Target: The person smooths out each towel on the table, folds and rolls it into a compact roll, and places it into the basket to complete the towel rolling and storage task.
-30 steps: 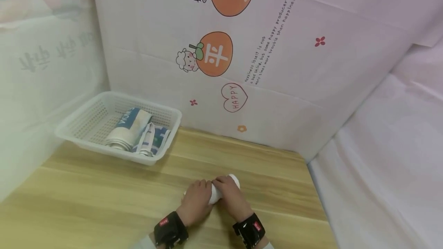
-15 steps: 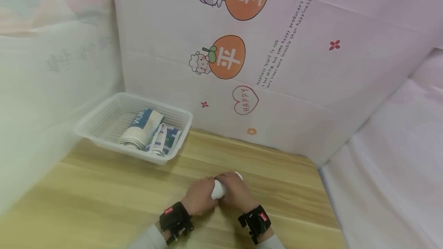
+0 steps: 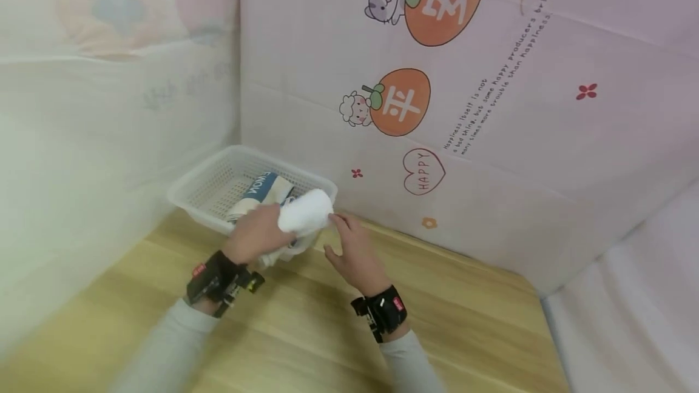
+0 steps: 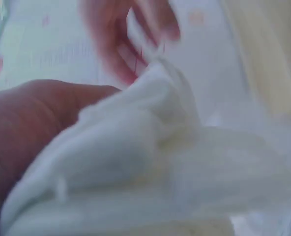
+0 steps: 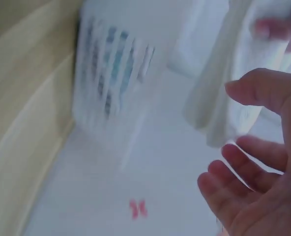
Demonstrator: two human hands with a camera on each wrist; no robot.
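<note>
A rolled white towel [image 3: 307, 212] is held up over the front right part of the white plastic basket [image 3: 199, 212]. My left hand [image 3: 256, 234] grips its left end; in the left wrist view the thumb side lies along the folds of the towel [image 4: 135, 152]. Beside the other end is my right hand [image 3: 357, 255], its thumb and fingers spread. The right wrist view has these fingers close to the towel's loose lower edge, not curled round it; whether a fingertip touches it I cannot tell.
Inside the basket lies a rolled cream-and-blue towel [image 3: 263, 190] with lettering; another patterned cloth is mostly hidden behind the white towel. A printed cloth wall [image 3: 491, 211] rises behind the wooden table [image 3: 437, 326].
Both hands have lifted from the table and moved to the basket, carrying the white towel. My right hand has loosened its grip and spread its fingers. The head view has shifted left.
</note>
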